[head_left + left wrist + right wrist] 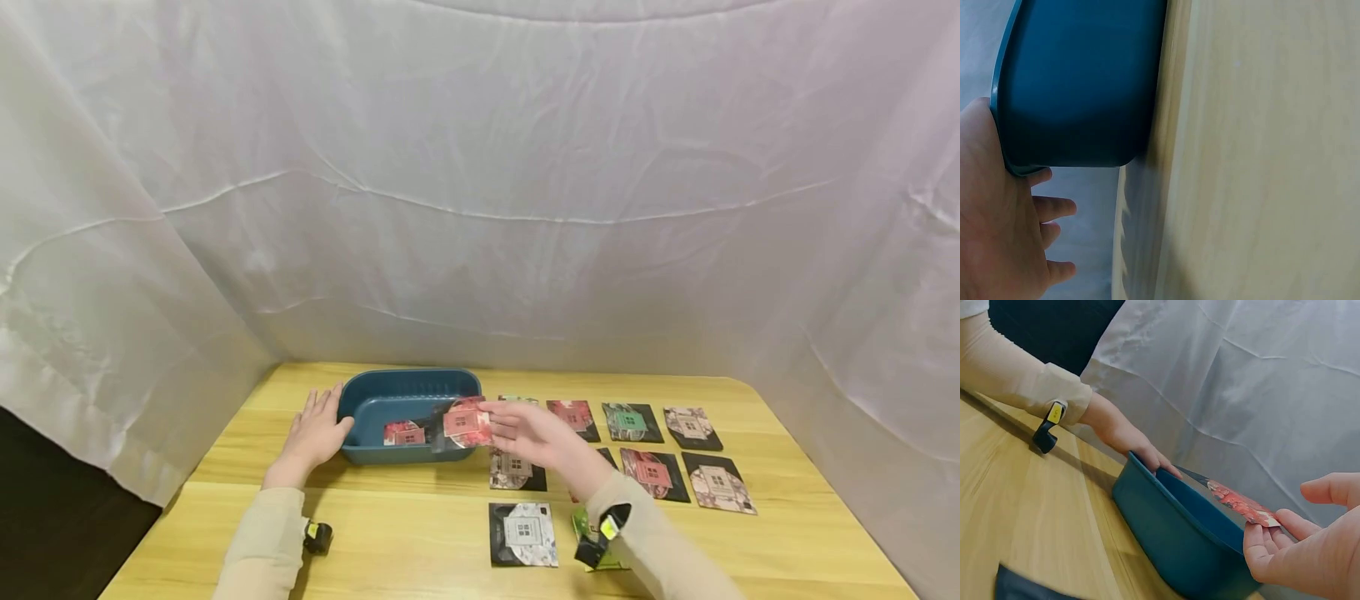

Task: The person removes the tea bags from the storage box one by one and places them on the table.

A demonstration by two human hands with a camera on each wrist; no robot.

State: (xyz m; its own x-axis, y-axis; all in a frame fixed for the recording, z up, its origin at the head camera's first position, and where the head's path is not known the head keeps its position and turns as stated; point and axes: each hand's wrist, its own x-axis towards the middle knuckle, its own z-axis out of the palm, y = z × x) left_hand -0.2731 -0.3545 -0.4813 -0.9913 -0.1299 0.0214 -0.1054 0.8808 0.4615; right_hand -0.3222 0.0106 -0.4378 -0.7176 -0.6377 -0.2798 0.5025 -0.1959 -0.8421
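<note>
A dark blue plastic basket (408,455) stands on the left part of the table. At its left end my left hand (315,432) rests against the rim, fingers spread and fairly straight. Over the basket's right end, my right hand (528,433) holds a flat red-and-black packet (467,422) by its edge. The right wrist view shows the packet (1241,503) between the fingers, with the thumb raised off it. Inside the basket lies another red packet (405,433).
Right of the basket, several flat packets lie in rows, including a green-and-black one (632,422), a red one (655,475) and a white one (523,533). A bright green packet (581,523) is partly covered by my right wrist. Pale curtains (480,275) surround the wooden table.
</note>
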